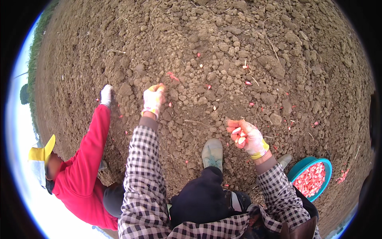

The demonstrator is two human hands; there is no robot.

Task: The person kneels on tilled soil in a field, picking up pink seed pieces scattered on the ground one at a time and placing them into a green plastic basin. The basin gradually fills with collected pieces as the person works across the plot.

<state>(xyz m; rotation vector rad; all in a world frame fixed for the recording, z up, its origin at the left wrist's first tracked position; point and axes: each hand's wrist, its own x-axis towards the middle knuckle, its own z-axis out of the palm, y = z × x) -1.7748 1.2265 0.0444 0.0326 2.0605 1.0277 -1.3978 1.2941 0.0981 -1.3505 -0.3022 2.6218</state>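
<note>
Several pink-coated cloves, which look like garlic, lie in my gloved right hand [246, 137], its fingers curled round them above the soil near my shoe. My left hand [153, 98], in a stained white and yellow glove, reaches farther out over the cloddy soil with its fingertips pinched together; whether a clove is between them cannot be told. Just beyond it is a blurred pink clove [173, 76]. More cloves are scattered over the ground, among them one pink clove [248, 83] and a paler one [214, 107]. A teal plastic basin [328, 170] full of pink cloves stands at the right.
At the left, a co-worker in a red top [86, 167] and yellow-brimmed cap [43, 152] crouches, a white-gloved hand [106, 95] at the soil. My shoe [212, 152] is planted between my hands. Dry stalks and large clods, such as one clod [271, 66], lie ahead.
</note>
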